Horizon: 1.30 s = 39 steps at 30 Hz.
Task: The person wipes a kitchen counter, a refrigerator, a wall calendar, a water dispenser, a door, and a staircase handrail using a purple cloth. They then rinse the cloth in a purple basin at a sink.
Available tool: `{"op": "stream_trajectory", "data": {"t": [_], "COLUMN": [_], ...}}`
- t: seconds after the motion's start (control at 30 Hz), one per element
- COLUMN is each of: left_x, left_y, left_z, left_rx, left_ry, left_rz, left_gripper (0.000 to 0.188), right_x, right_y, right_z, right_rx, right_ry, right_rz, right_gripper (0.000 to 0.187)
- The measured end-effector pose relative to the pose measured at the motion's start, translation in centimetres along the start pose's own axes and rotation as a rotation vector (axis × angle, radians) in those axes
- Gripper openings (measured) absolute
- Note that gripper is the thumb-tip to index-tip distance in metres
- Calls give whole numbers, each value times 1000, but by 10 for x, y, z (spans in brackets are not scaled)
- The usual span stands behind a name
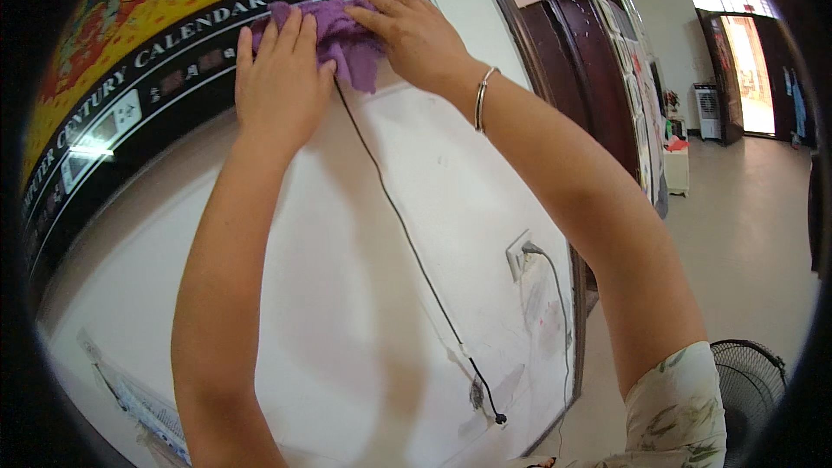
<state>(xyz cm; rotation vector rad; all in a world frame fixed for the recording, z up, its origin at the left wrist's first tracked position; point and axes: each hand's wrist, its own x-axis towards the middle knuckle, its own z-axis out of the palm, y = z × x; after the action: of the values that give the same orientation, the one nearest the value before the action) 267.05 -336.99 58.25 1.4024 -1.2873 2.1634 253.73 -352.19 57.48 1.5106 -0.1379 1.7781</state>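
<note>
A crumpled purple cloth (340, 39) lies against the lower black border of a large wall calendar panel (186, 52). My left hand (284, 87) rests on the cloth's left side, its fingers stretched upward and spread, some of them over the panel. On the other side my right hand (422, 42) has its fingers bent over the cloth and pressed on it, near the panel's lower right corner. A metal bangle (482, 99) circles my right wrist. The palm sides of both hands are hidden.
From beneath the cloth a black cord (392, 199) runs down the white wall to a plug (500, 419) hanging loose. A wall socket (520, 253) holds another plugged cable. Dark door frames (555, 61) stand to the right. A black fan (750, 390) is at lower right.
</note>
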Motion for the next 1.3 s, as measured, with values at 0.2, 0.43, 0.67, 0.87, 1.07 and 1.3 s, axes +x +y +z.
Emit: {"op": "stream_trajectory", "data": {"t": [0.2,0.43,0.67,0.87,1.07,1.3], "left_x": [19,22,-24,-146,-207,-214], "left_y": [42,77,108,230,259,261], "left_z": [35,35,19,-19,-11,0], "left_rx": [-72,-254,-600,-950,-939,-975], "left_ry": [89,190,209,-313,-538,-551], "left_rz": [49,77,238,180,146,95], "left_gripper": [55,43,28,10,8,10], "right_x": [-18,-61,-137,-343,-408,-404], "right_y": [39,40,17,-72,-113,-115], "right_z": [-8,-28,-60,-116,-99,-101], "right_rx": [249,301,477,679,620,541], "right_ry": [-95,-119,-221,-264,-325,-354], "right_rz": [208,339,381,1056,981,849], "right_gripper": [38,33,27,25,21,25]}}
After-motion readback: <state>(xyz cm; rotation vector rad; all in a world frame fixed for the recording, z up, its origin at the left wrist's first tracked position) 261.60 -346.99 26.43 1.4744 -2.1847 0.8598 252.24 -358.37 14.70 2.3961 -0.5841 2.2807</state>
